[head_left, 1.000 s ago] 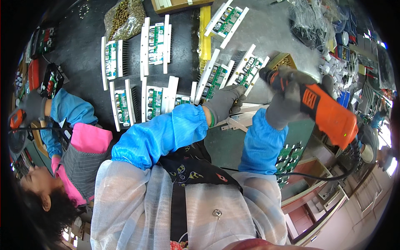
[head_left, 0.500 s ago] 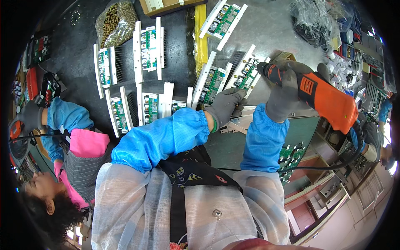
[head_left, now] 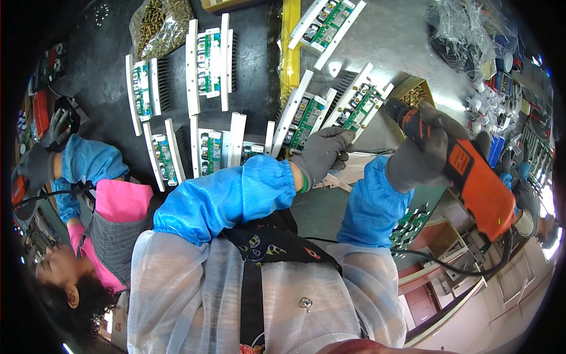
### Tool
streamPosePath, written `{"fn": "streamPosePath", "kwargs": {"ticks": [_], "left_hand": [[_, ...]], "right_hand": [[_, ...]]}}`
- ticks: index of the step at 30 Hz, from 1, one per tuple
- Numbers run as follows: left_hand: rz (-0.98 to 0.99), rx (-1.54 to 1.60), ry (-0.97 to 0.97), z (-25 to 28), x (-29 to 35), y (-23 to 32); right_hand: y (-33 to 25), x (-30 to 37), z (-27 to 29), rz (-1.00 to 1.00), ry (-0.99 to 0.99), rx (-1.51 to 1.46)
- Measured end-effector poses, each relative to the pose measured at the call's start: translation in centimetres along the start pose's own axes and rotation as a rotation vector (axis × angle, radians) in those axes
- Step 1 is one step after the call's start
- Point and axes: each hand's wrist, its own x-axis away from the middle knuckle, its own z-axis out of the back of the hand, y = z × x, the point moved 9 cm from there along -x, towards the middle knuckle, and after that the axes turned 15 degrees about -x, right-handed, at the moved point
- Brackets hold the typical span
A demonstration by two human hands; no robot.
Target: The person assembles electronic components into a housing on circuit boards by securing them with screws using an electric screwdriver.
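Note:
In a grey glove, my left hand [head_left: 323, 156] is closed, its fingertips pinched at the near end of a heat sink module with a green circuit board [head_left: 364, 109]. Small brass-coloured bits show by the fingers, too small to make out. My right hand [head_left: 417, 159], gloved too, grips an orange and black corded power drill [head_left: 480, 192]. The drill's front end points up and left, apart from that module. Brass screws stand on the module's white rails. Just left lies another module [head_left: 308, 123], nearly touching it.
More heat sink modules [head_left: 209, 62] lie to the left, one [head_left: 328, 26] farther back. An open box of brass screws [head_left: 417, 94] stands beyond the drill; a bag of screws [head_left: 159, 26] lies at far left. A co-worker [head_left: 112, 236] works at left. The drill's cord [head_left: 454, 270] loops at right.
The drill has drawn back to the right and down, away from the module, uncovering the screw box. My left hand has stayed almost in place.

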Motion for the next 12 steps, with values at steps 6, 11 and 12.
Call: {"fn": "streamPosePath", "kwargs": {"ticks": [6, 11, 12], "left_hand": [[-0.029, -0.007, -0.004, 0.0, -0.3, -0.1], [-0.011, 0.004, -0.018, -0.1, -0.1, -0.2], [-0.017, -0.005, -0.023, -0.1, -0.2, -0.1]], "right_hand": [[0.0, 0.4, -2.4, -0.055, -0.15, -0.214], [0.5, 0.3, -2.4, -0.032, -0.221, -0.211], [0.4, 0.2, -2.5, -0.057, -0.219, -0.21]]}}
